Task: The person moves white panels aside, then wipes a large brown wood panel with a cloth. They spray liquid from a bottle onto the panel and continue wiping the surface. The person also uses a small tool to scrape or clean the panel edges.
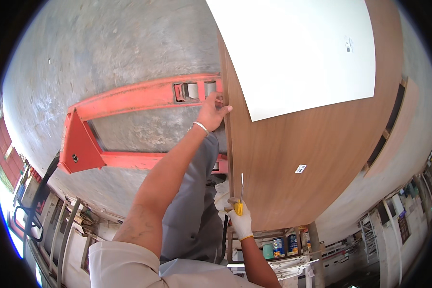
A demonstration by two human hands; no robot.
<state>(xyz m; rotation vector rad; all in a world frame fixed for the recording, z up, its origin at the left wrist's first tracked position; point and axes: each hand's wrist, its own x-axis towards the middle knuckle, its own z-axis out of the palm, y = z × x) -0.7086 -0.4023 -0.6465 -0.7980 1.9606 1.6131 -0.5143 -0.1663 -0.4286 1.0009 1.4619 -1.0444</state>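
Brown wood-grain panel [317, 158] lying flat at right, white sheet [297, 53] upon its far part; small white rectangular label [300, 168] near the middle, another small mark [349, 44] on the sheet; left hand [212, 114] bare, fingers pressed on the panel's left edge; right hand [240, 220] gloved, closed around yellow-handled blade [240, 198] at the same edge; red pallet jack [129, 125] on open concrete floor [110, 48] to the left.

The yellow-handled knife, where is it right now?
In the head view the yellow-handled knife is low and centre, gripped in the gloved right hand, its blade pointing up along the near edge of the brown wood panel.
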